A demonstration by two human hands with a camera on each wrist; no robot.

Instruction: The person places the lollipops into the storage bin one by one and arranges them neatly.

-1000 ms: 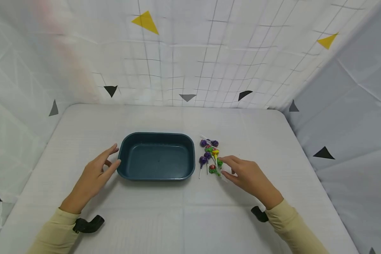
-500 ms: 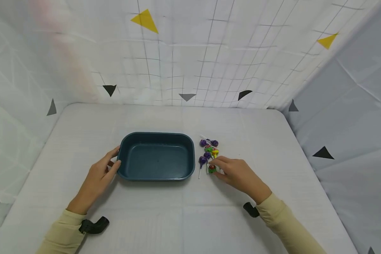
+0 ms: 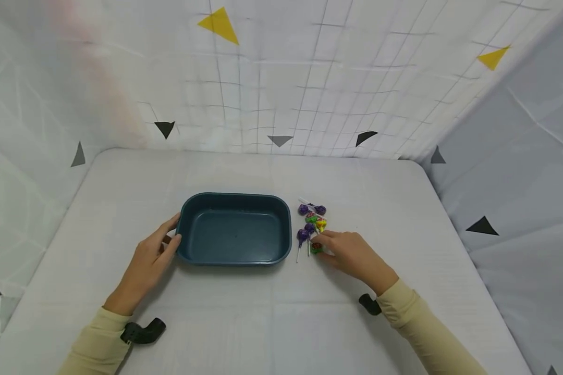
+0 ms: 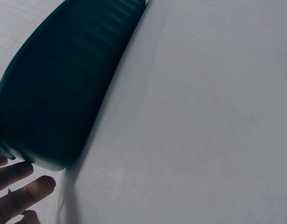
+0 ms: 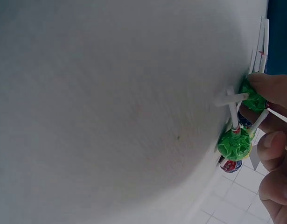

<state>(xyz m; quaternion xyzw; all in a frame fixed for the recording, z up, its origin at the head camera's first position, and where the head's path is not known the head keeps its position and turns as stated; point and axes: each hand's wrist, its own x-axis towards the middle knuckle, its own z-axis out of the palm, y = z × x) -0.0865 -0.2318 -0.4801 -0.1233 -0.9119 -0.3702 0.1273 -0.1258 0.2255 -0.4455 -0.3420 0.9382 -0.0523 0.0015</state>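
A dark teal plastic bin [image 3: 234,239] stands in the middle of the table. My left hand [image 3: 141,265] is at its left end, fingers loosely extended; in the left wrist view the fingertips [image 4: 43,184] are right by the bin's corner. To the right of the bin lies a loose cluster of wrapped lollipops. My right hand [image 3: 354,258] pinches a green-and-red lollipop [image 5: 256,100] between thumb and index finger at the cluster's near side. Purple lollipops [image 3: 302,235] lie just left of these fingers. Another green lollipop [image 5: 234,144] shows beside the hand in the right wrist view.
A yellow lollipop [image 3: 321,224] and more purple ones [image 3: 320,209] lie farther back in the cluster, their white sticks crossing. The white-covered table [image 3: 272,333] meets hanging white sheets at its back and sides.
My left hand has moved right, up to the bin's end. My right hand has moved left over the cluster and closed its fingers on the green-and-red lollipop. The head view has shifted slightly.
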